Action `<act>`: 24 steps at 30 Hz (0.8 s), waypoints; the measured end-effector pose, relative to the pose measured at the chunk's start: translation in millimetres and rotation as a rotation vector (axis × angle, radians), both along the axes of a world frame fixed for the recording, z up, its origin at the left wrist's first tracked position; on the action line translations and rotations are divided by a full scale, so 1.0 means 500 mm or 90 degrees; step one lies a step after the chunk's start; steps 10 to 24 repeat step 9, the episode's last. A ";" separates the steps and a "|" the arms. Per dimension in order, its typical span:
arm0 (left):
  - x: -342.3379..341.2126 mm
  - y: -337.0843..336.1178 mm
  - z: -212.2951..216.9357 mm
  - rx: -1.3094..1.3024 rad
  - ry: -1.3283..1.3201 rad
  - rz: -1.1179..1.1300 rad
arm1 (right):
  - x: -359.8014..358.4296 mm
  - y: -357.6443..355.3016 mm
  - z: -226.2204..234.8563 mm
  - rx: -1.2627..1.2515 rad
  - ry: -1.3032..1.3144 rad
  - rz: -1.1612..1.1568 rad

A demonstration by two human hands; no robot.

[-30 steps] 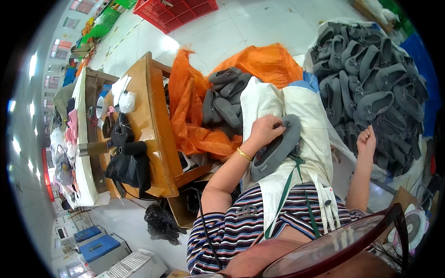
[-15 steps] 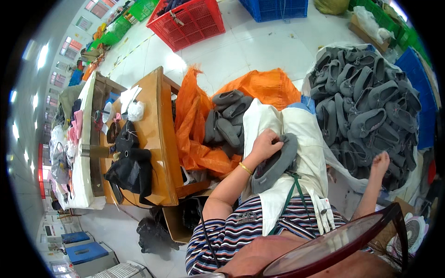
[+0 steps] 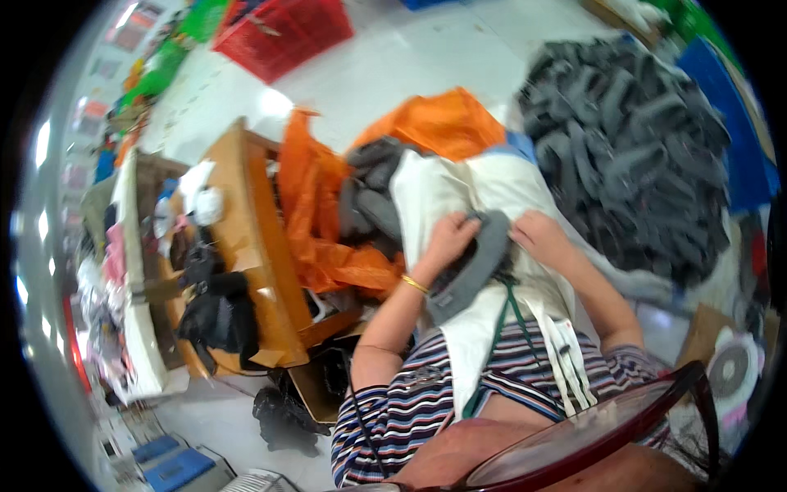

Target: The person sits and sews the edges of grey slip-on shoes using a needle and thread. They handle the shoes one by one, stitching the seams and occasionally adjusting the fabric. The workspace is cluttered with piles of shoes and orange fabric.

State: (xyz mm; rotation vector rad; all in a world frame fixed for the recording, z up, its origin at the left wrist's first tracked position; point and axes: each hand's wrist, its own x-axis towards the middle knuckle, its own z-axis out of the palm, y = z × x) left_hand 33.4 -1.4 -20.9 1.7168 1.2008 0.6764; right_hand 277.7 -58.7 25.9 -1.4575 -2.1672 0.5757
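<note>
1. Moved in from the grey pile [image 3: 631, 148] since before: right hand [image 3: 541, 238], now touching the grey shoe upper [image 3: 475, 266].
2. Left hand [image 3: 447, 242], fingers curled, gripping its left edge.
3. Right fingers bent, pressing its right edge against the white apron [image 3: 459, 193] on the lap.

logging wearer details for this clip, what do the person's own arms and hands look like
Both hands are bare, with no gloves: left hand, right hand. A thin gold bangle circles the left wrist. Short striped sleeves in navy, white and red cover the upper arms; the forearms are bare.
</note>
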 end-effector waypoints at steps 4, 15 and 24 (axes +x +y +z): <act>-0.018 0.001 0.022 0.092 0.045 0.067 | -0.020 -0.006 0.019 -0.019 0.132 -0.012; -0.006 0.005 0.103 -0.187 0.047 -0.013 | -0.084 -0.025 0.060 0.106 0.142 -0.022; -0.006 0.005 0.103 -0.187 0.047 -0.013 | -0.084 -0.025 0.060 0.106 0.142 -0.022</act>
